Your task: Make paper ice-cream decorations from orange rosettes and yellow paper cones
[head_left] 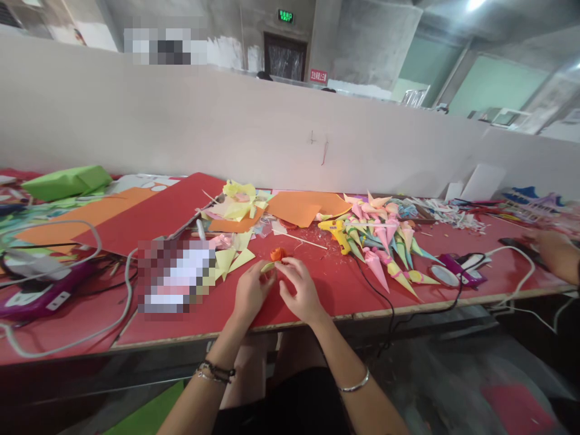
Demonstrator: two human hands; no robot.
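My left hand (252, 292) is closed, its fingertips pinching a small yellow-green piece of paper (267, 266). Just beyond the fingertips of both hands is an orange rolled paper flower (277, 253). My right hand (299, 289) curls in from the other side with its fingertips at the base of this flower; the exact grip is partly hidden. Pale yellow cut paper pieces (233, 260) lie to the left of my hands. To the right, a yellow glue gun (336, 234) rests against a pile of paper cones with flowers (385, 241).
A phone with a lit screen (183, 279) lies left on the red table (312, 302). Purple power strips (54, 296) and cables run on both sides. Orange sheets (294, 208) and a red board (149, 214) lie farther back. Another person's arm (559, 257) reaches in at right.
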